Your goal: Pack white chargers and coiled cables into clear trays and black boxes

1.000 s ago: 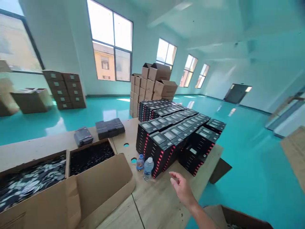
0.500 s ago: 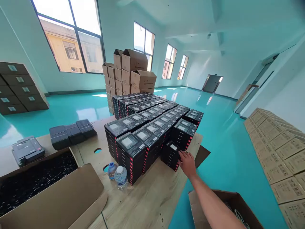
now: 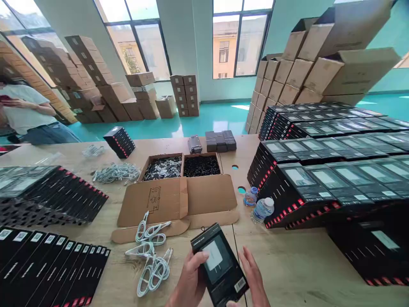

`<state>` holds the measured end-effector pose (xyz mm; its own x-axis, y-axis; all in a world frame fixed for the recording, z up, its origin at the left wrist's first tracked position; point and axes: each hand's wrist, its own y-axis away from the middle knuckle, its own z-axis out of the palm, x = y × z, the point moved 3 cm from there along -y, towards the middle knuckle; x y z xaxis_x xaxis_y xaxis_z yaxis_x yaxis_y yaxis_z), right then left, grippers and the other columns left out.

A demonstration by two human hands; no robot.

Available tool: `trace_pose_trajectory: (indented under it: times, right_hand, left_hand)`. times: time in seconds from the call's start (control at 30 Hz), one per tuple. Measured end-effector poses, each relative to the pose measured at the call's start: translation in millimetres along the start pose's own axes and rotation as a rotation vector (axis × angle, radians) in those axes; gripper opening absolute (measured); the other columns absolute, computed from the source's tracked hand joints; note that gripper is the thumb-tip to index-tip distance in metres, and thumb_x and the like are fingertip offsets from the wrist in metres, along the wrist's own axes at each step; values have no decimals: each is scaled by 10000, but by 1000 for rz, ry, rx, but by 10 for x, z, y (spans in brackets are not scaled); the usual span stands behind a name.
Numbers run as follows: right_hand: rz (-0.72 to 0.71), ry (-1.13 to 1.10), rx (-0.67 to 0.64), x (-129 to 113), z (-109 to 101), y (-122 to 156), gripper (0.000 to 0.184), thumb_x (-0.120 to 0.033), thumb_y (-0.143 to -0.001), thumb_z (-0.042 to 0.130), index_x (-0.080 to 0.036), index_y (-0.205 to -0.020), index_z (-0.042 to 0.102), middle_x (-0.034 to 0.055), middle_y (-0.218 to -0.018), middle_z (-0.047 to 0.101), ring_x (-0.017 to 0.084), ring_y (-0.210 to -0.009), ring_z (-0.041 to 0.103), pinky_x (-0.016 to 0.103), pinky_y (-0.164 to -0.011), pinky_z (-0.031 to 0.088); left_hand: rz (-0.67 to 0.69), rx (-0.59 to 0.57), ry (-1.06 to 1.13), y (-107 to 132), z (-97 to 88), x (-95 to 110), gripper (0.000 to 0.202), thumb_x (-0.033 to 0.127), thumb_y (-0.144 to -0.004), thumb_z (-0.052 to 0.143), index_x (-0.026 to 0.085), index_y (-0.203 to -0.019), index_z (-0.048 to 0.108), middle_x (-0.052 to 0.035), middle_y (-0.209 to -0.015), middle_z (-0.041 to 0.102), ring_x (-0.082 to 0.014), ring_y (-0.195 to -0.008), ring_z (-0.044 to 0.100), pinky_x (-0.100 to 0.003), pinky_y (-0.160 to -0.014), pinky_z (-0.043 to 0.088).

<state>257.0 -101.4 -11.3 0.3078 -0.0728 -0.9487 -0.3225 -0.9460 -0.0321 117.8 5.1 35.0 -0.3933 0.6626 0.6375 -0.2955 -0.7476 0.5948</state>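
Note:
A flat black retail box [image 3: 220, 264] with a white window and a barcode label is held low in front of me over the wooden table [image 3: 300, 260]. My left hand [image 3: 188, 279] grips its left edge, thumb on top. My right hand [image 3: 254, 275] rests against its right edge with the fingers stretched out. Coiled white cables [image 3: 150, 251] lie on the table just left of my hands. A large block of stacked identical black boxes [image 3: 332, 170] fills the right side.
An open carton [image 3: 179, 187] with two compartments of small parts sits mid-table. Two water bottles [image 3: 258, 205] stand beside the box stack. Rows of flat black boxes [image 3: 47, 200] lie at left. A person [image 3: 28, 113] stands far left. Brown cartons [image 3: 319, 59] are piled behind.
My view has swung left, back over the table. My right hand, which reached to the black box stack, is now near me with a black box, and my left hand has come in to hold it.

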Motion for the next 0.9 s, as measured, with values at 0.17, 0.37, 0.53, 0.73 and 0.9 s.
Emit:
trace_pose_trajectory:
  times: [0.17, 0.37, 0.53, 0.73, 0.9]
  right_hand:
    - [203, -379, -307, -206, 607, -294, 590, -574, -858, 655, -178, -1295, 671, 148, -1183, 755, 333, -1105, 711, 423, -942, 581]
    - [-114, 57, -463, -474, 1169, -352, 644, -335, -682, 760, -249, -1312, 657, 126, -1158, 769, 362, -1042, 714, 446, -919, 564]
    - [57, -309, -619, -761, 1171, -497, 560, -425, -888, 549, -219, -1408, 585, 108, -1225, 729, 272, -1079, 680, 409, -958, 520]
    - [164, -383, -691, -803, 1078, -721, 486, -180, -710, 623, -194, -1189, 706, 14, -911, 726, 191, -854, 645, 293, -794, 515]
    - [225, -301, -707, -547, 1114, -675, 502, -122, -608, 592, -167, -1097, 699, 4, -888, 697, 173, -809, 614, 266, -752, 491]
  left_hand:
    - [296, 32, -212, 168, -408, 531, 659, 378, -648, 796, 184, -1252, 620, -104, -1077, 754, -307, -1030, 698, -385, -850, 547]
    - [502, 352, -301, 270, -814, 650, 1009, 560, -680, 816, 206, -1498, 345, -148, -1309, 661, -306, -1172, 648, -406, -992, 499]
    - [616, 380, -791, 322, -1081, 597, 903, 436, -633, 852, 201, -1397, 432, -131, -1180, 705, -344, -1101, 680, -470, -956, 525]
    - [1130, 255, -1535, 258, -1035, 318, 663, 199, -728, 651, 226, -1363, 462, -151, -1256, 685, -353, -1178, 649, -541, -1051, 441]
    - [1201, 152, -1785, 243, -991, 188, 743, 108, -677, 590, 212, -1396, 436, -125, -1240, 705, -299, -1184, 644, -469, -1073, 401]
